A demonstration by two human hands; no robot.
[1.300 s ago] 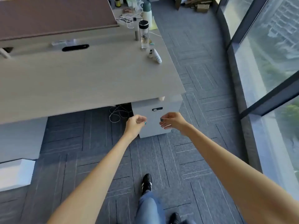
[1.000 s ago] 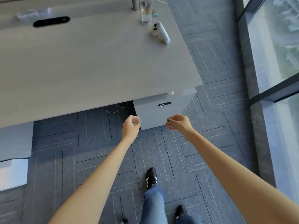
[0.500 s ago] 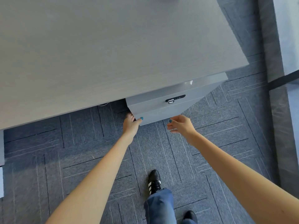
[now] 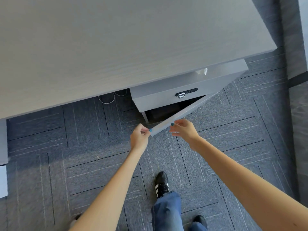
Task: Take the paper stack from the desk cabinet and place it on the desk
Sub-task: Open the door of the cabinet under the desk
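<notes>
Two bare hands reach forward and down toward a grey desk cabinet [image 4: 188, 84] tucked under the far right corner of a pale wood-grain desk [image 4: 116, 44]. The left hand [image 4: 139, 139] pinches the free corner of the cabinet door [image 4: 176, 116] between thumb and curled fingers. The right hand [image 4: 182, 130] hovers just beside the door's top edge, fingers loosely spread and holding nothing; whether a fingertip touches the edge cannot be told.

The door stands partly swung out toward the person, hinged on the side beyond the right hand. Beyond both hands, the gap shows a dark interior. A dim brownish shape sits inside, too shadowed to identify, so the paper stack is not clearly visible; judging from the task, it lies somewhere in that compartment, beyond and below the hands. Above the opening is a drawer front with a small black lock panel [image 4: 186, 92].

As a judgement, a stack of loose paper is likely to be moderately heavy, floppy across its width and apt to slide sheet over sheet. It would handle best with the door opened wider, both hands slipped under opposite long edges, thumbs pressing on top to keep sheets squared, then lifted level up to the desk surface above the hands.

Grey patterned carpet [image 4: 83, 147] lies below the arms, with a black striped shoe [image 4: 161, 184] nearer the person.
</notes>
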